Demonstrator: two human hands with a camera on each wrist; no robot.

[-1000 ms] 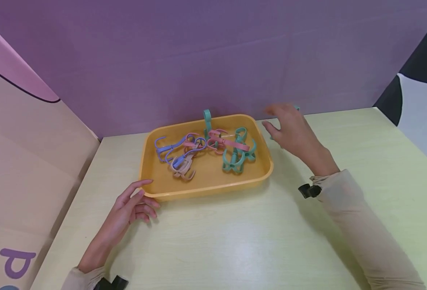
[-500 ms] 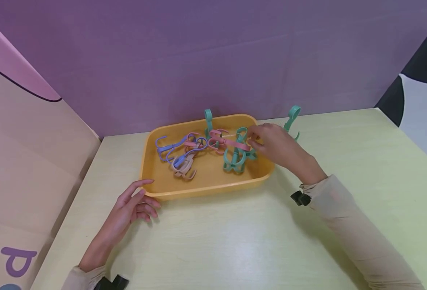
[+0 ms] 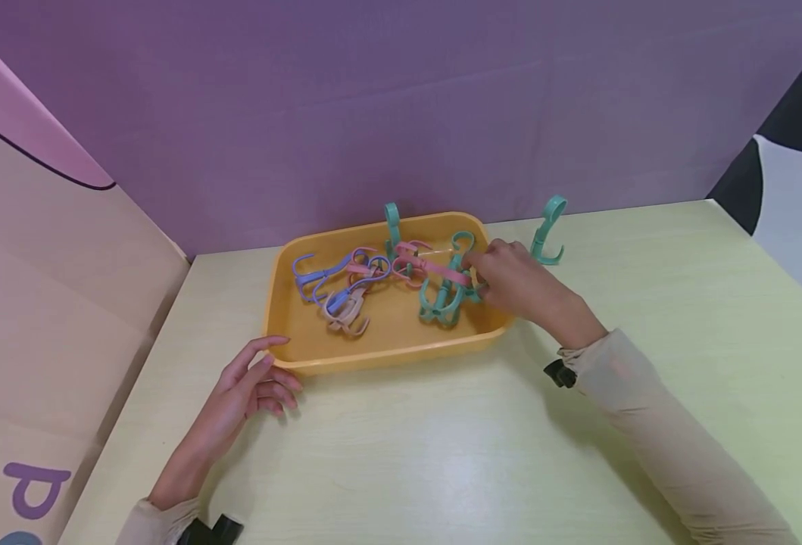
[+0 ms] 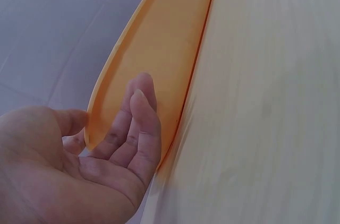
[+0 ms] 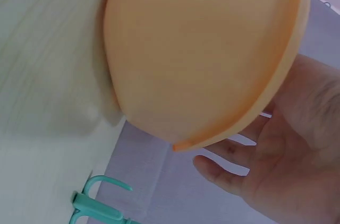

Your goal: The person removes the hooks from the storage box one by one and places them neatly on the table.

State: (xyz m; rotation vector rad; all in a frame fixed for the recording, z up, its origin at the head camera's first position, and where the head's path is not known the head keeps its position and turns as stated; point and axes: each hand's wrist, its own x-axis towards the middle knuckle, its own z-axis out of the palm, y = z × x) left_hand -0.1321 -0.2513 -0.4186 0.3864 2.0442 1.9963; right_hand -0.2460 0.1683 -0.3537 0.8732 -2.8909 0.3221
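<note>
here, a slender, many-pronged, curly teal hook (image 3: 444, 293)

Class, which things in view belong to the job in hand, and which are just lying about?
Likely in the job:
yellow tray, left grip touching its corner
teal hooks, right grip beside them
pink hooks, violet hooks, beige hook, inside
lone teal hook outside, matching

Surroundings only:
pale table
purple backdrop
black-and-white panel

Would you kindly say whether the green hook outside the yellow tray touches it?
Apart: the right wrist view shows purple backdrop between the green hook and yellow tray.
</note>
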